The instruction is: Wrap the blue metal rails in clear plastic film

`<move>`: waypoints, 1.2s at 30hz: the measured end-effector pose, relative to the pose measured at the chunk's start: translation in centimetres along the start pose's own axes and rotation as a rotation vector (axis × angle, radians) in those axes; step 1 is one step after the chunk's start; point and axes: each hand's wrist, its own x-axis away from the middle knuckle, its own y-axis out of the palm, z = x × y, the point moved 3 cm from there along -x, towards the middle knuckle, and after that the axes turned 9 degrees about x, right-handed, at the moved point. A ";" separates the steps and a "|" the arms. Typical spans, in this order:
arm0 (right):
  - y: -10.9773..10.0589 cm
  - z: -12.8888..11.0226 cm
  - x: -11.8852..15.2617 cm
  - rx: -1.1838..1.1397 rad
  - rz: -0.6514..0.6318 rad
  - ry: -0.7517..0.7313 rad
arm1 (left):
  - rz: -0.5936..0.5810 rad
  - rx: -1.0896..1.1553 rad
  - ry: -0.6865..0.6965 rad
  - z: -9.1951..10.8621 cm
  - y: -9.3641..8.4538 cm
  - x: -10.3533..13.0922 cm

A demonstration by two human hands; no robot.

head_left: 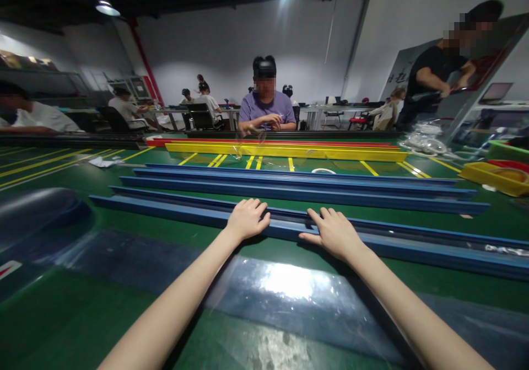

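A long blue channel strip [198,214] lies across the green table in front of me, its hollow side facing up. My left hand [248,219] is on it left of the middle, fingers curled over the walls and thumb pointing right. To the right, my right hand [335,232] straddles the same strip, with its thumb at the near wall and its fingers over the hollow. Between my hands a bare stretch of the strip shows, with a dark gap by the right fingers. Clear plastic film [289,293] lies flat under my forearms.
More blue strips [306,188] lie behind mine, then a yellow strip [285,152] and red ones. A rolled clear sheet [41,210] is at left. Yellow trays [494,177] and crumpled plastic [427,138] are at right. A person in purple [268,108] sits opposite; others are around.
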 end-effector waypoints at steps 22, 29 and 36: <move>3.3 1.9 -4.9 -0.200 0.110 -0.041 | 0.112 0.075 -0.029 -3.5 1.3 -2.9; 3.4 2.0 -5.9 -0.241 0.018 -0.030 | 0.114 0.068 -0.035 -4.1 1.7 -3.5; 3.4 2.0 -6.6 -0.251 -0.008 -0.010 | 0.112 0.086 -0.034 -4.7 2.0 -3.9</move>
